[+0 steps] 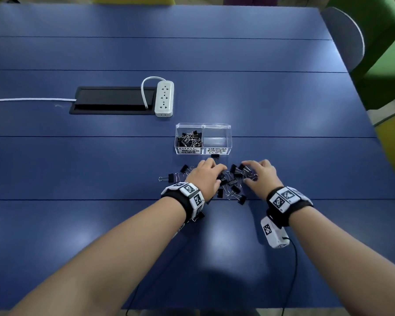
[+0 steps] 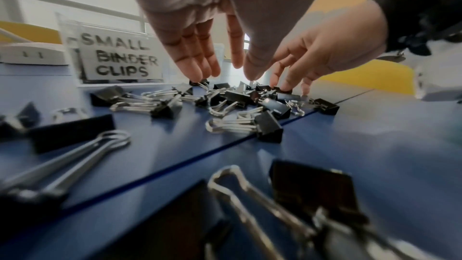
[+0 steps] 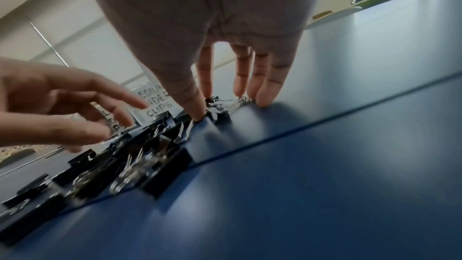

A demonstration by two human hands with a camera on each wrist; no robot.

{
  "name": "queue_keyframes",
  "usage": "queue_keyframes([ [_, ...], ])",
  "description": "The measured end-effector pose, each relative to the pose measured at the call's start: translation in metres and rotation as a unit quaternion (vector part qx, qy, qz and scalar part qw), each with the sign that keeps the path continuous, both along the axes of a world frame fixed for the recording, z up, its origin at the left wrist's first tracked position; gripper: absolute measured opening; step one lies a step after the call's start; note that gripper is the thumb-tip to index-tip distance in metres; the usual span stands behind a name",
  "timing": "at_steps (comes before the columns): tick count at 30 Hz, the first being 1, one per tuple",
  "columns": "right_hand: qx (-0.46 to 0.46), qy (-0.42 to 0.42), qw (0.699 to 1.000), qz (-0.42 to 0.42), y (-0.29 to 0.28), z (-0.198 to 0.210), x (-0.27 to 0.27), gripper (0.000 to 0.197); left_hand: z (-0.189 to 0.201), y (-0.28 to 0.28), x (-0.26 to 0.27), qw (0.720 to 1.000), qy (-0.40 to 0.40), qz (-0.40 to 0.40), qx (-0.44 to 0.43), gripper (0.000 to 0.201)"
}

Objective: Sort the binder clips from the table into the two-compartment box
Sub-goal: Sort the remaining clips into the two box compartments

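A clear two-compartment box (image 1: 203,127) stands on the blue table. Its left half, labelled SMALL BINDER CLIPS (image 2: 120,60), holds several small clips (image 1: 189,137). The right half, labelled MEDIUM BINDER CLIPS (image 1: 217,139), looks empty. In front of it lies a loose pile of black binder clips (image 1: 232,182) (image 2: 237,98) (image 3: 140,157). My left hand (image 1: 219,173) (image 2: 230,75) reaches into the pile's left side, straight fingertips touching clips. On the pile's right side, my right hand (image 1: 249,173) (image 3: 207,106) has straight fingers, thumb and forefinger either side of a clip (image 3: 216,106).
One clip (image 1: 215,156) lies right against the box front, and a few more (image 1: 169,178) are scattered left of my left hand. A white power strip (image 1: 164,98) and a black cable hatch (image 1: 114,100) sit further back. Chairs (image 1: 344,37) stand past the table's right edge.
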State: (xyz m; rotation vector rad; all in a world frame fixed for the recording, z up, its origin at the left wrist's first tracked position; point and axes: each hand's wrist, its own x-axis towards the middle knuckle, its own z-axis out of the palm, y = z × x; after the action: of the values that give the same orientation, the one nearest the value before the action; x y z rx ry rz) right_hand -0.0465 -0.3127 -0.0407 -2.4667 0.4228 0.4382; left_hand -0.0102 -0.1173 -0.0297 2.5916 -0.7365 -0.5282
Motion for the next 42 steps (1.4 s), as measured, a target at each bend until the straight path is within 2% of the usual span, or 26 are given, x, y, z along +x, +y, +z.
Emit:
queue_keyframes([
  [2,0.016,-0.009,1.000,0.000,0.002,-0.006,-0.010,0.042,-0.003,-0.010,0.002,0.999,0.007,-0.006,0.033,0.042],
  [5,0.025,-0.016,1.000,0.000,0.006,-0.006,-0.019,0.037,-0.007,-0.011,0.003,0.998,0.022,-0.003,0.052,0.027],
  [9,0.034,-0.021,0.999,0.019,0.009,-0.004,-0.022,0.033,-0.008,-0.003,0.002,0.999,0.046,0.020,0.007,0.016],
  [13,0.064,-0.030,0.998,0.001,0.006,0.004,-0.022,0.029,-0.006,0.007,-0.001,0.996,0.062,0.046,-0.053,0.010],
  [16,0.082,-0.051,0.995,-0.020,0.002,0.008,-0.020,0.025,-0.005,0.014,-0.002,0.990,0.061,0.091,-0.088,0.018],
  [21,0.055,-0.058,0.997,0.004,0.008,0.009,-0.020,0.022,-0.005,0.017,-0.006,0.980,0.039,0.147,-0.132,0.032],
  [27,0.015,-0.062,0.995,0.074,0.032,0.008,-0.019,0.027,-0.009,-0.002,-0.012,1.000,-0.015,0.023,-0.009,0.033],
  [31,-0.025,-0.009,0.994,0.106,0.037,0.002,-0.020,0.028,-0.009,-0.010,-0.014,0.991,-0.067,-0.077,0.085,0.038],
  [33,-0.026,-0.008,0.995,0.098,0.039,-0.001,-0.021,0.030,-0.012,-0.010,-0.014,0.986,-0.079,-0.110,0.101,0.041],
  [35,-0.018,-0.009,0.997,0.080,0.041,-0.003,-0.022,0.030,-0.014,-0.010,-0.016,0.984,-0.078,-0.125,0.103,0.040],
  [38,-0.003,-0.023,0.999,0.049,0.041,-0.006,-0.022,0.020,-0.017,-0.010,-0.018,0.987,-0.067,-0.107,0.100,0.031],
  [42,-0.003,-0.025,0.998,0.059,0.042,-0.005,-0.022,0.017,-0.020,-0.011,-0.016,0.991,-0.065,-0.081,0.088,0.028],
])
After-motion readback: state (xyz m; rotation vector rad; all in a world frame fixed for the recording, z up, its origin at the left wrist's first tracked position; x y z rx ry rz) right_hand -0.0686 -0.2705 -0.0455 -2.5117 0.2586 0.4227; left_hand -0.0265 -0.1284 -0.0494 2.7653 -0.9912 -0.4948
